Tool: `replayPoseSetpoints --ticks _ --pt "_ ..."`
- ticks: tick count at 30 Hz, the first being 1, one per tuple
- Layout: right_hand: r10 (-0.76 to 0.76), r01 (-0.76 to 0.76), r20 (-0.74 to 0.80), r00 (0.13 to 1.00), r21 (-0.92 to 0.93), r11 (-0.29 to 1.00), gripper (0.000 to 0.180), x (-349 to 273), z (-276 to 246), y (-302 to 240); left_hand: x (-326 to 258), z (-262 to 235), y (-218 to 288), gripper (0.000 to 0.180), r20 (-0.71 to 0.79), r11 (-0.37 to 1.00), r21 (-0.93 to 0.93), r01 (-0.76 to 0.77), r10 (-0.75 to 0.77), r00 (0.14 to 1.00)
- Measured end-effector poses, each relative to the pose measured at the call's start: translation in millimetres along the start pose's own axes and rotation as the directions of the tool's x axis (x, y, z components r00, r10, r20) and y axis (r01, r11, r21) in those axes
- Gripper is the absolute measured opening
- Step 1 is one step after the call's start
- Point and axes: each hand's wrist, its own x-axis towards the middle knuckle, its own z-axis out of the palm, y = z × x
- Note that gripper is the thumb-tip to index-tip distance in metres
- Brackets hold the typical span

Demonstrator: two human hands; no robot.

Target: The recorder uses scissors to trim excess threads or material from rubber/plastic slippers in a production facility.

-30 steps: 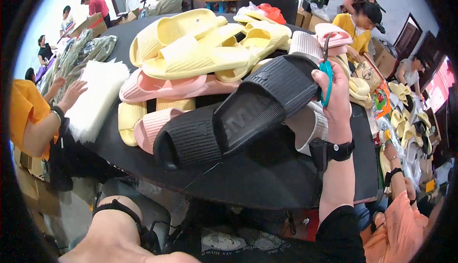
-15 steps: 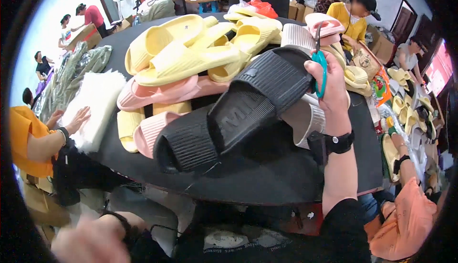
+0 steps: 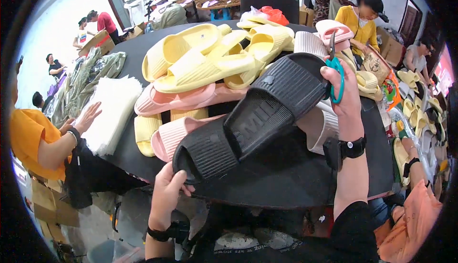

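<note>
A pair of black slide slippers [image 3: 260,120] hangs slantwise above the front of the table. My right hand [image 3: 347,93] is closed at their upper right end, with teal-handled scissors [image 3: 338,79] hooked in the same hand, blades pointing up. At the lower left end, my left hand [image 3: 166,189] pinches the edge of the slipper, thumb on top. Just behind the pair lie piled yellow slippers [image 3: 205,72] and pink slippers [image 3: 174,101]. Near my right wrist, a pale grey-white slipper [image 3: 320,127] is partly covered by the black pair.
The dark table [image 3: 286,182] has a curved front edge. White plastic bags [image 3: 112,112] lie at its left beside a person in orange [image 3: 40,141]. Another person's forearm [image 3: 415,165] reaches in at right, near more slippers [image 3: 415,112]. A person in yellow [image 3: 365,29] works beyond.
My left hand has come up from the lower left and taken hold of the black slippers' lower end. My right hand still holds them with the scissors. The view has shifted slightly.
</note>
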Motion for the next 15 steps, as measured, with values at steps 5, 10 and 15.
replayPoseSetpoints --ticks 5,10,15 --pt "0.005 -0.005 0.0 1.0 0.038 0.999 0.037 -3 -3 -17 -4 -9 5 0.025 0.04 0.968 -0.243 -0.064 0.076 0.996" --pt "-0.174 0.174 -0.01 0.985 0.0 0.985 0.034 -5 -6 -28 -7 3 13 0.025 0.086 0.96 -0.277 -0.043 0.07 0.994" --pt "-0.243 0.23 -0.055 0.968 -0.179 0.957 0.033 -6 -3 -24 -9 14 23 0.023 0.047 0.962 -0.265 -0.07 0.085 0.995"
